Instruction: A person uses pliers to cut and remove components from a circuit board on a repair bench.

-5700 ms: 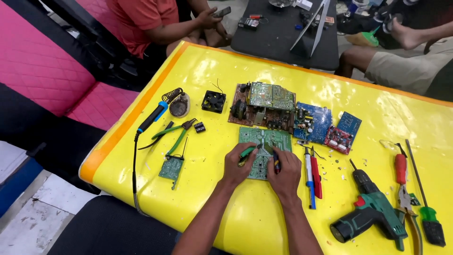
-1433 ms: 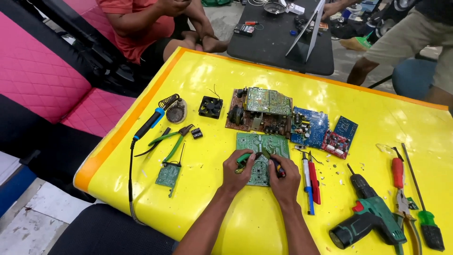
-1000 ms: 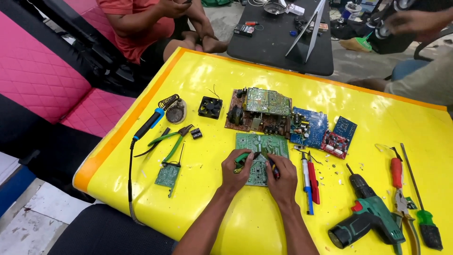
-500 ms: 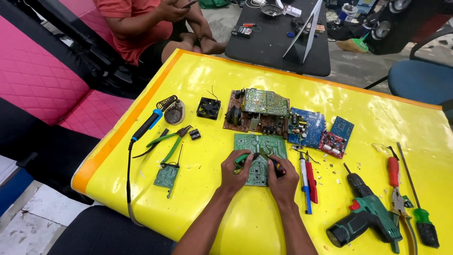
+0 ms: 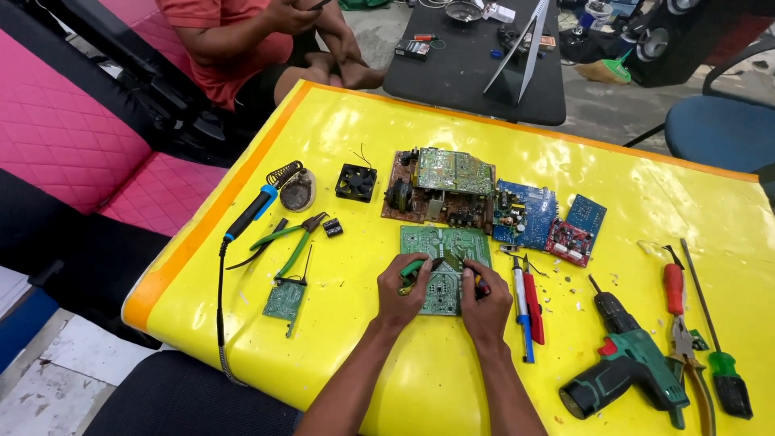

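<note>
Now left hand (image 5: pixel 401 282) grips green-handled tool (image 5: pixel 413 267), right hand (image 5: pixel 484 300) closed on green board (image 5: pixel 442 266) edge

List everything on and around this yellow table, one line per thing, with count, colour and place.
green circuit board: 1, green, table centre, under both hands
brown circuit board: 1, brown and green, behind it
blue boards: 2, blue, right of the brown one
red board: 1, red, beside the blue ones
small board: 1, green, left front
fan: 1, black, left of brown board
soldering iron: 1, blue-black, left edge
pliers: 1, green handles, left
drill: 1, green-black, right front
screwdrivers: 2, blue and red, right of hands
seated person: 1, orange shirt, beyond table
left hand: grip on a green-handled tool
right hand: on the board, grip unclear
</note>
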